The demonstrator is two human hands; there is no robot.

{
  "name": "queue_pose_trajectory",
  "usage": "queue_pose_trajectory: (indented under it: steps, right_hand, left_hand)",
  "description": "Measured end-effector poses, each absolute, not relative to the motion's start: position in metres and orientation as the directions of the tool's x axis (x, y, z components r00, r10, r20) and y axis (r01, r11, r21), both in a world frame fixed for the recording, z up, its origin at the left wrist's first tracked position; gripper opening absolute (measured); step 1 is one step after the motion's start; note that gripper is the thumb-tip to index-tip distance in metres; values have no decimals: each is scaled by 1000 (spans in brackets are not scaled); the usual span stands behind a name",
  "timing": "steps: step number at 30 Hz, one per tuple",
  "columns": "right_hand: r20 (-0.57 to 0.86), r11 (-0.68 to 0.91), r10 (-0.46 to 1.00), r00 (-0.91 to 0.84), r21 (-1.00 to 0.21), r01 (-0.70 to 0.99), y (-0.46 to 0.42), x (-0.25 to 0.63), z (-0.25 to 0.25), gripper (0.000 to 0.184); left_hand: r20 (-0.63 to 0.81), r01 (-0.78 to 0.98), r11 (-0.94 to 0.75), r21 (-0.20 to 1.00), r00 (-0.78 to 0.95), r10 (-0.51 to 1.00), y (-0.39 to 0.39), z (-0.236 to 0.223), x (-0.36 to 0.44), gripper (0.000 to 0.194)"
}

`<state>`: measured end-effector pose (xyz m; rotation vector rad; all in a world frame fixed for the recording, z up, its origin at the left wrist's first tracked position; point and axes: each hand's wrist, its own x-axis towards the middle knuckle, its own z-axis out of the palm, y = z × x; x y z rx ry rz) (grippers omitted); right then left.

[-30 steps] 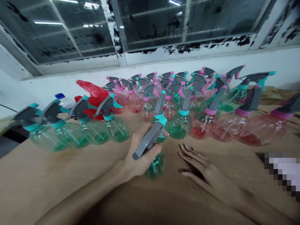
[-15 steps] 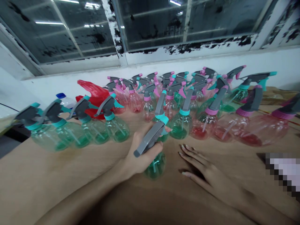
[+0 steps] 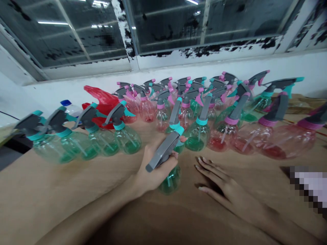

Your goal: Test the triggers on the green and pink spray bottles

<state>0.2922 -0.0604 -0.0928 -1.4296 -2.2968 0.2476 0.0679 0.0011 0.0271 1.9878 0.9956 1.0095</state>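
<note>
My left hand [image 3: 155, 166] is wrapped round the neck of a green spray bottle [image 3: 169, 182], under its grey trigger head with a teal nozzle. The bottle's base appears to be on the wooden table [image 3: 102, 190]. To its right, my right hand [image 3: 224, 185] lies on the table with fingers stretched out, holding nothing. Just beyond the hands stand a green spray bottle with a teal collar [image 3: 196, 137] and a red one with a pink collar [image 3: 222, 136]. Another green spray bottle [image 3: 127, 139] stands left of my left hand.
Several more green and red spray bottles are grouped toward the wall. A red plastic bag [image 3: 100, 100] and a clear bottle with a blue cap [image 3: 66, 103] sit at the back left. Brown cardboard [image 3: 298, 102] lies at the back right. A pixelated patch [image 3: 310, 185] covers something at the right edge.
Almost nothing differs. My left hand still grips the green spray bottle, its fingers shifted very slightly at the trigger. My right hand rests in the same place.
</note>
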Motion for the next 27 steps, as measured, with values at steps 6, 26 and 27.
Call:
queue_pose_trajectory:
  steps: [6, 26, 27]
  right_hand:
    - [262, 456, 887, -380, -370, 809, -60, 292, -93, 55]
    - [243, 448, 892, -381, -355, 821, -61, 292, -91, 55]
    - [249, 449, 891, -380, -363, 816, -61, 292, -91, 54]
  left_hand:
    - [362, 306, -507, 806, 423, 831, 3, 23, 66, 35]
    - [346, 239, -481, 843, 443, 827, 4, 26, 66, 41]
    - [346, 252, -487, 836, 448, 825, 4, 26, 66, 40]
